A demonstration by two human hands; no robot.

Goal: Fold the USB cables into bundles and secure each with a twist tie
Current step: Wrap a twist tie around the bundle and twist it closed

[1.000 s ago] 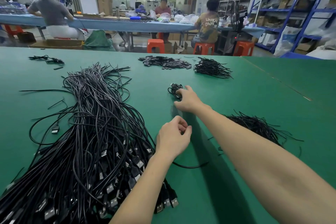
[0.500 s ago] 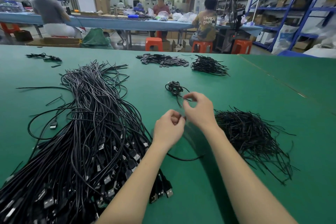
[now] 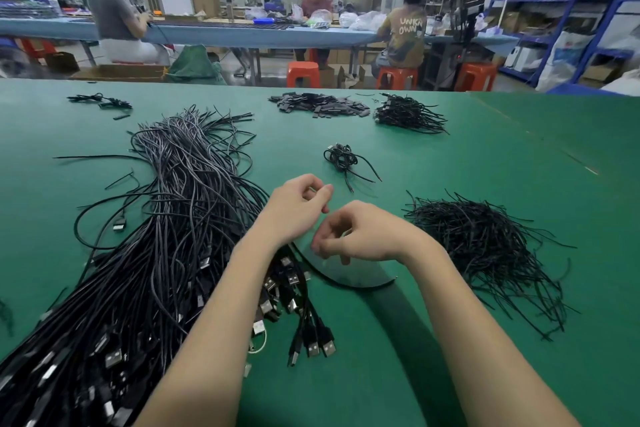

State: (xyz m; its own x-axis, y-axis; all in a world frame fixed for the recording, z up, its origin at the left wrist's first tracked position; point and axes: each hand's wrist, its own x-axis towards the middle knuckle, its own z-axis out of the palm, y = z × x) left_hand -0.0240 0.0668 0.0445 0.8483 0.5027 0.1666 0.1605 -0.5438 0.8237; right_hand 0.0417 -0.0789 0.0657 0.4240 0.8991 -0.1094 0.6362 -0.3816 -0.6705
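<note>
A big heap of loose black USB cables [image 3: 166, 253] runs from the near left corner toward the table's middle, plugs nearest me. One tied cable bundle [image 3: 341, 158] lies beyond my hands. A pile of black twist ties [image 3: 485, 246] lies on my right. My left hand [image 3: 298, 208] hovers at the heap's right edge with thumb and fingers pinched; a single cable [image 3: 346, 282] runs from under its wrist and arcs along the table below my right hand [image 3: 360, 236]. The right hand's fingers are curled and blurred, and what they hold is hidden.
On the green table [image 3: 502, 166], at the far edge, lie a flat pile of small dark parts [image 3: 318, 106], a second bunch of ties [image 3: 408, 114] and a few stray cables [image 3: 100, 100]. People sit at a blue bench [image 3: 242, 35] behind; orange stools and shelving stand beyond.
My right hand has let go of the tied bundle, left it on the table, and drawn back beside my left hand. The single cable has swung under the right hand.
</note>
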